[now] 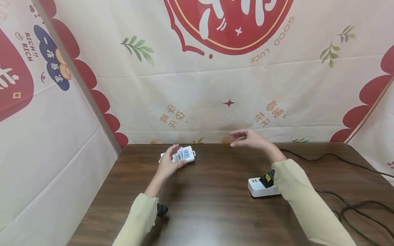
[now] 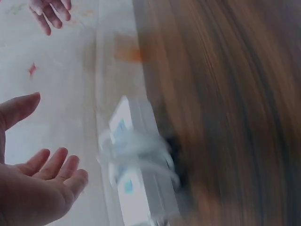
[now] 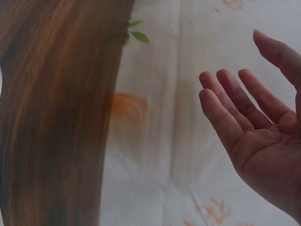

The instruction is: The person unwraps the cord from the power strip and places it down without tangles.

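Observation:
A white power strip (image 1: 188,154) with its white cord wound around it lies at the back left of the table. My left hand (image 1: 167,165) is over it in the head view, thumb and fingers spread apart. In the left wrist view the wound power strip (image 2: 136,188) appears blurred, beside the hand (image 2: 42,193), with a gap between them. My right hand (image 1: 248,139) hovers near the table's back edge, fingers loosely extended and holding nothing. The right wrist view shows this hand (image 3: 263,136) with its palm turned toward the camera and nothing in it.
A second white power strip (image 1: 261,192) with USB ports sits under the right forearm, partly hidden by the sleeve. Black cables (image 1: 347,205) run along the table's right side. Behind the brown wooden table (image 1: 209,212) hangs a printed cloth (image 1: 197,95).

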Demonstrator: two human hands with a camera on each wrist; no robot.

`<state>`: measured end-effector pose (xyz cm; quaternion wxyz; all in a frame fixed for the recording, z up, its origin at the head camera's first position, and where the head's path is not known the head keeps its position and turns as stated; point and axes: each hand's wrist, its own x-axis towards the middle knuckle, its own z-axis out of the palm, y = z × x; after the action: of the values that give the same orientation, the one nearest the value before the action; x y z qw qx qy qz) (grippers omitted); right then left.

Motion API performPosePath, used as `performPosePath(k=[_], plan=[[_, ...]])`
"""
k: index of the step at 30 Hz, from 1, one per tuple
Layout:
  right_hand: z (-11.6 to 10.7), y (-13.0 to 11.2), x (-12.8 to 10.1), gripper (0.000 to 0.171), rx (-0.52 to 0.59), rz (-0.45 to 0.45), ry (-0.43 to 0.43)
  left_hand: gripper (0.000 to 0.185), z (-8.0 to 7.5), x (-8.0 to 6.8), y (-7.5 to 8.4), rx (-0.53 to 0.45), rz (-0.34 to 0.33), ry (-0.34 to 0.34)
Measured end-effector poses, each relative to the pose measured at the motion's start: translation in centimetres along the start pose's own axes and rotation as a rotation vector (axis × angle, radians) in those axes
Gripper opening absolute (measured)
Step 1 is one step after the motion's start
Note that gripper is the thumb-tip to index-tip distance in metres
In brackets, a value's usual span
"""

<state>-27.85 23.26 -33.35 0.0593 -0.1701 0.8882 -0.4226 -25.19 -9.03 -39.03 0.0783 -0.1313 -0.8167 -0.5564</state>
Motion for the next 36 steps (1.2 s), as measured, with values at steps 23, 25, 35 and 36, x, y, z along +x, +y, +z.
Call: performPosePath(k=[23,25,35,36], plan=[[13.3,-0.3,9.5,0.07,0.179,0.006,-0.146,0.073,-3.9,2.5,-5.9,0.338,-0.106,-0.164],[14.1,-0.1,9.8,0.072,0.144,0.024,-0.142,0.075,-3.8,2.6,-6.3,0.374,-0.098,-0.183],[16.3,-0.3,11.0,0.077,-0.035,0.029,-0.056,0.072,-4.2,3.1,-7.0,0.614,0.033,-0.173],[16.4,-0.3,11.0,0.076,-0.046,0.023,-0.05,0.072,-4.2,3.2,-7.0,0.617,0.037,-0.171]])
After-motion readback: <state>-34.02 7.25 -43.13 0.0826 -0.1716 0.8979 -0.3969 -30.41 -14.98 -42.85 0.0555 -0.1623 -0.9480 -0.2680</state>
